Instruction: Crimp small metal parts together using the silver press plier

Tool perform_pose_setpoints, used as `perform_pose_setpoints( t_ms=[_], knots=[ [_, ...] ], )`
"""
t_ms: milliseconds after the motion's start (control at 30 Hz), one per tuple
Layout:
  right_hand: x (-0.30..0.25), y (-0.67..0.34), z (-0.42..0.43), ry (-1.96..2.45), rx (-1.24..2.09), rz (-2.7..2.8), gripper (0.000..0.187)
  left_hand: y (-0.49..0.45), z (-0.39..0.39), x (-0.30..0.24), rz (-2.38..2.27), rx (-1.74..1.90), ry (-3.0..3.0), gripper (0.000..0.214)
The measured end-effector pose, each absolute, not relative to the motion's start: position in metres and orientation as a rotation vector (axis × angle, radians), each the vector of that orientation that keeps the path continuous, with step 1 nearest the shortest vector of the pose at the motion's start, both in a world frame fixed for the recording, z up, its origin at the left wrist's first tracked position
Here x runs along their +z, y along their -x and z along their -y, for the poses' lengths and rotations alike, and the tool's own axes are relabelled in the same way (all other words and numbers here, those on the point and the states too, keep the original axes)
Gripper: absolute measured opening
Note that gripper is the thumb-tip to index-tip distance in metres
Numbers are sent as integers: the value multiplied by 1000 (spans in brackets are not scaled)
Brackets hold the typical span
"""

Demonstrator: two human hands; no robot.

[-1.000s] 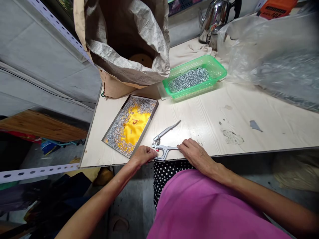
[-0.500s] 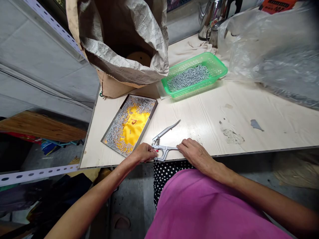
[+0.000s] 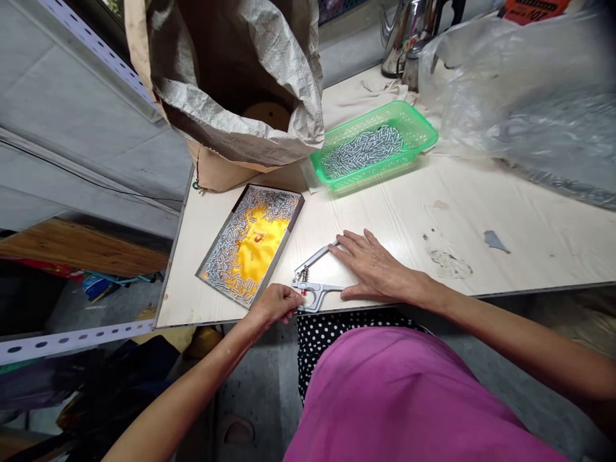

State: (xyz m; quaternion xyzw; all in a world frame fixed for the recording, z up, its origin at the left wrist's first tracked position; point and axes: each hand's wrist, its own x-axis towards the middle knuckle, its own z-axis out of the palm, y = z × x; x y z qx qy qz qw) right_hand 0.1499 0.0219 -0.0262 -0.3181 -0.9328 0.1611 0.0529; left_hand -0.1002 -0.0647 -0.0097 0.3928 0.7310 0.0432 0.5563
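Metal press pliers (image 3: 315, 282) lie at the near edge of the pale table (image 3: 481, 212), handles spread apart. My left hand (image 3: 275, 303) is pinched at the pliers' jaw, its fingertips pressed together on something too small to name. My right hand (image 3: 373, 266) lies over the handles, fingers stretched out, fingertips on the upper handle and thumb by the lower one. Just left of the pliers sits a shallow metal tray (image 3: 250, 244) with a yellow lining and many small silver parts.
A green plastic basket (image 3: 375, 144) of silver parts stands farther back. A large open paper sack (image 3: 231, 83) rises at the back left. Clear plastic bags (image 3: 524, 96) cover the right rear, with a steel kettle (image 3: 409, 32) behind. The table's left edge drops off.
My right hand has opened and slid forward from the lower handle's end onto the raised upper handle. My left hand stays pinched at the jaw.
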Motion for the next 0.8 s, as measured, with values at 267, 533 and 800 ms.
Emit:
perform_pose_setpoints(
  t_ms=[267,533,800],
  knots=[
    [-40,-150,-30,877,510,2836,104,98,65,-6,-1745,109,-897,29],
    [-32,-145,-21,907,329,2809,78,98,65,-9,-1749,125,-888,36],
    [-30,-144,-6,928,355,2843,42,81,84,8,-2025,35,-1644,27]
  ],
)
